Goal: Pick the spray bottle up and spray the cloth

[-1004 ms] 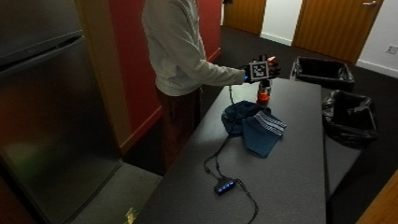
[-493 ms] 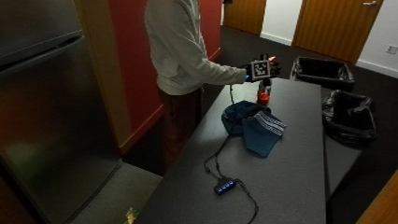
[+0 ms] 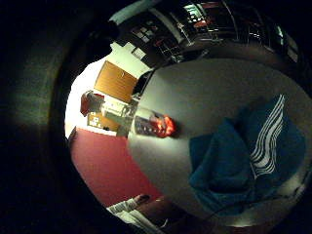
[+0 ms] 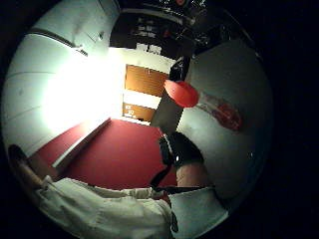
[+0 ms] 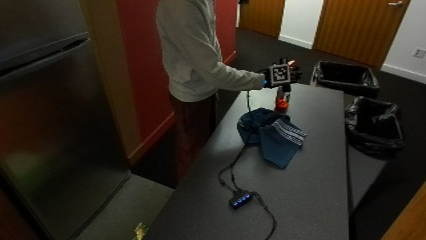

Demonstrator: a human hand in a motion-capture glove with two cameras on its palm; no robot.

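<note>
Grip: gloved right hand (image 5: 280,76) hangs over the spray bottle (image 5: 281,101); I cannot tell whether its fingers are straight or curled, and neither palm view shows them closing on anything.
Bottle: upright on the desk (image 5: 313,180) near its far end, clear body with red or orange parts, apparently apart from the hand.
Cloth: blue cloth (image 5: 271,135) with white stripes lies bunched on the desk just beside the bottle, on the near side.
Step in hand: the reach for the bottle, by my judgement; the pick-up is not yet done and no spraying has begun.
Next move: lower the hand around the bottle's neck, close on it with a finger at the trigger, lift, then aim the nozzle at the cloth.
Little-finger view: shows bottle (image 3: 153,125) and cloth (image 3: 243,156) together on the desk, both clear of the palm.
Thumb view: shows the bottle (image 4: 212,105) with its red top nearest and a gloved thumb (image 4: 182,148), but no cloth.
Outside view: alone shows the person standing at the desk's side, arm stretched across.
</note>
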